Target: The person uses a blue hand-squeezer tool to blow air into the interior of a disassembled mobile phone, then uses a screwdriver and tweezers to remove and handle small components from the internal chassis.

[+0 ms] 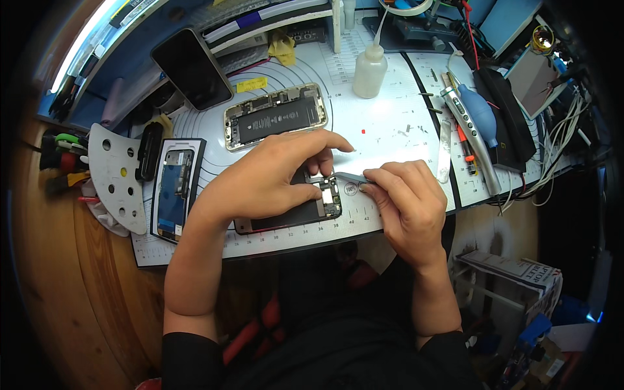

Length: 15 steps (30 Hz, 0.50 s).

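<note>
1. Right hand: thumb and fingers pinched a slim grey tweezer-like tool near its rear, apparently for fine control; its tip met the work's edge.
2. Left hand: arched, index finger extended free, thumb and curled fingers at the work, presumably to steady it. Whether they pinched a small part could not be told.
3. Work: a flat black rectangular phone panel lay beneath the left hand, its component-bearing end toward the right, evidently for tool access.
4. Beneath both hands: a white printed work mat, a pale ground that likely helped small parts show.
5. Just beyond the left hand: an opened pale-framed phone body, interior upward, seemingly kept within reach.
6. Left of the left hand: a black-rimmed tray-like frame containing a blue-faced phone part.
7. Beyond and between the hands: a translucent white nozzle bottle, upright.
8. Right of the right hand: a blue rubber bulb blower, apparently parked clear of the work.
</note>
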Motion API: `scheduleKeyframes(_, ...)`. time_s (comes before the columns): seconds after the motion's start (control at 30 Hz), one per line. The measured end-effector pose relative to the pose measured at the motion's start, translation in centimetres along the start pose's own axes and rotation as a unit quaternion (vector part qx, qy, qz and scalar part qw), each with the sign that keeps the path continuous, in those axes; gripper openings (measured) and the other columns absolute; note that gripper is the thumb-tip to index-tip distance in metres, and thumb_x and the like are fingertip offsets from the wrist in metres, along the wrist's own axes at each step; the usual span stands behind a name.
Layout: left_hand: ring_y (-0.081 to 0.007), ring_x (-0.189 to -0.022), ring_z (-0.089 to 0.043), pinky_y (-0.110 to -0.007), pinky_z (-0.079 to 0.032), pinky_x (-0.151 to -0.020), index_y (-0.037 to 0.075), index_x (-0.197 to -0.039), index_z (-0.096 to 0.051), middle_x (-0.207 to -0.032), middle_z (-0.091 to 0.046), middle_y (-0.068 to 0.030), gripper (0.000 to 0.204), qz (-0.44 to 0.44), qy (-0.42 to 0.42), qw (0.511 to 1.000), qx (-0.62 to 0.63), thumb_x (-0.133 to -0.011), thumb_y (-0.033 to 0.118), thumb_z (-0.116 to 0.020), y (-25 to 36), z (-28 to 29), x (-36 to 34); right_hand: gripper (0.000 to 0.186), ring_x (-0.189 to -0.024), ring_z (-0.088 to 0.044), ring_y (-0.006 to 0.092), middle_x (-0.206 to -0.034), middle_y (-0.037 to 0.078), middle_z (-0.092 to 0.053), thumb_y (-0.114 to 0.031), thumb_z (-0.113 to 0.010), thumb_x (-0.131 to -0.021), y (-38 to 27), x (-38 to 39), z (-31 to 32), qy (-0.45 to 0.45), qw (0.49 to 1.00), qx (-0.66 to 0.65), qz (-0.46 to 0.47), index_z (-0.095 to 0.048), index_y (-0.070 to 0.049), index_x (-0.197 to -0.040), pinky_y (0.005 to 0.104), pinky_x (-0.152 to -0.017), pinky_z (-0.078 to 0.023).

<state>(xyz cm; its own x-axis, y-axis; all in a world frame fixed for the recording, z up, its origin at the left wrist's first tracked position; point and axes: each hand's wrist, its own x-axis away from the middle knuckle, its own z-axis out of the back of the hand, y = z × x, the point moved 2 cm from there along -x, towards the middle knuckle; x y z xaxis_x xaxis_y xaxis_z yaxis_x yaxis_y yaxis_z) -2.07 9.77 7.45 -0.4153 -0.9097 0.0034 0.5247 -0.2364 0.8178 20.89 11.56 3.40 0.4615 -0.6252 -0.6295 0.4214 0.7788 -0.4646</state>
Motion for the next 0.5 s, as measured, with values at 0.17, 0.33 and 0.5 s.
scheduleKeyframes(0.17, -0.0198, -0.096, -0.066, -0.034, -0.054, -0.093, 0.002, -0.136, -0.062, -0.098, -0.067, -0.0086, 0.061, 0.003, -0.002, 1.0, -0.009, -0.076, -0.009, -0.073, -0.01, 0.09, -0.02, 0.021, -0.08, -0.063, 0.0259, -0.091, 0.006, -0.07, -0.006, -0.081, -0.08, -0.11, -0.14, 0.03, 0.0, 1.0, 0.0, -0.006, -0.074, -0.005, -0.1, 0.0378, -0.069, -0.05)
scheduleKeyframes(0.33, -0.0198, -0.096, -0.068, -0.034, -0.054, -0.093, 0.002, -0.135, -0.062, -0.097, -0.068, -0.0087, 0.061, 0.007, 0.002, 1.0, -0.003, -0.076, -0.008, -0.073, 0.0, 0.22, 0.07, 0.021, -0.079, -0.062, 0.0259, -0.09, 0.006, -0.069, -0.005, -0.081, -0.079, 0.02, 0.0, 0.02, 0.015, 1.0, 0.001, -0.003, -0.074, -0.004, -0.099, 0.0383, -0.069, -0.05)
scheduleKeyframes(0.5, -0.0213, -0.096, -0.07, -0.035, -0.055, -0.092, 0.004, -0.134, -0.064, -0.097, -0.069, -0.0092, 0.059, -0.008, 0.019, 0.999, -0.027, -0.076, -0.008, -0.073, 0.09, 0.26, 0.14, 0.021, -0.079, -0.063, 0.0257, -0.09, 0.006, -0.069, -0.004, -0.081, -0.078, -0.13, -0.13, 0.02, 0.015, 1.0, 0.002, -0.005, -0.074, -0.004, -0.098, 0.0381, -0.069, -0.05)
